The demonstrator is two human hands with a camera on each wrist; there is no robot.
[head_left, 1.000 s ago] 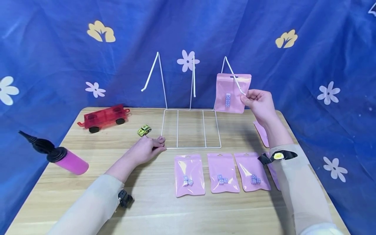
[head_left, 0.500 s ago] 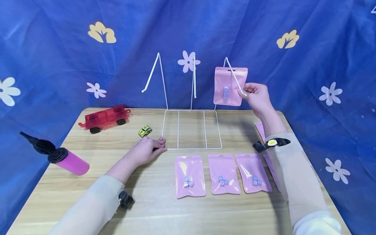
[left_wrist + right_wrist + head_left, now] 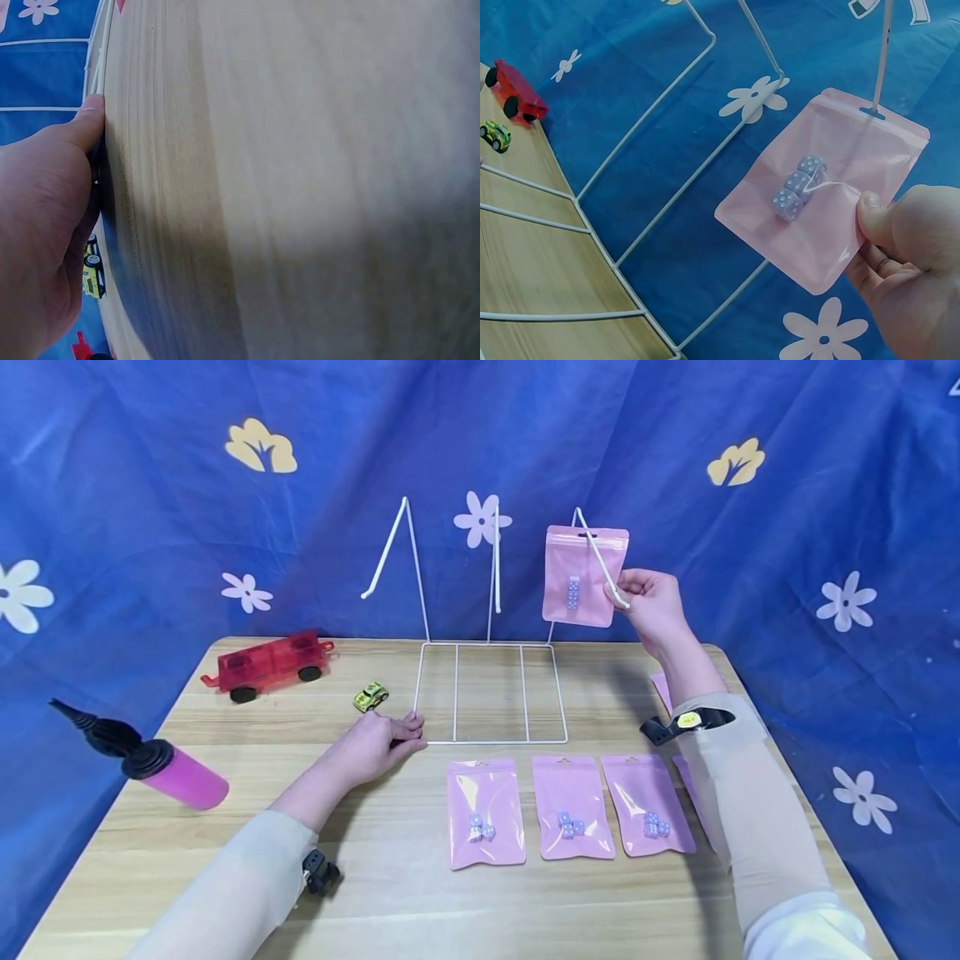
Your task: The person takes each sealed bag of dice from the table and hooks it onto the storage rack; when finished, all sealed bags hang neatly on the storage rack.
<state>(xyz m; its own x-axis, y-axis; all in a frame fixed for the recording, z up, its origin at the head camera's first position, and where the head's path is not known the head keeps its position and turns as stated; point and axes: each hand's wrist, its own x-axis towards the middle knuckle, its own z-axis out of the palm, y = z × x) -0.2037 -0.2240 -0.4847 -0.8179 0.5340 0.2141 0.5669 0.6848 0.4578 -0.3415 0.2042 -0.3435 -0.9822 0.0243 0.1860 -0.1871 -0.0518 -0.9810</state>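
My right hand (image 3: 654, 606) pinches the lower side edge of a pink zip bag (image 3: 558, 564) with a short row of pale purple dice inside. In the right wrist view, the rack's right hook (image 3: 883, 67) passes through the hang slot at the top of this pink bag (image 3: 840, 232). The white wire display rack (image 3: 525, 689) stands at the back of the table, its left and middle hooks bare. At the front left corner of the rack's base, my left hand (image 3: 378, 743) pinches the wire between thumb and fingers.
Three pink bags of dice, a left one (image 3: 486, 785), a middle one (image 3: 572, 785) and a right one (image 3: 645, 785), lie before the rack; more are partly hidden under my right arm. Leftward are a red toy wagon (image 3: 266, 667), a small yellow-green car (image 3: 371, 696) and a pink hand pump (image 3: 183, 777).
My right hand has raised the pink bag and shifted it left, farther back along the right hook. My left hand has stayed at the rack's corner.
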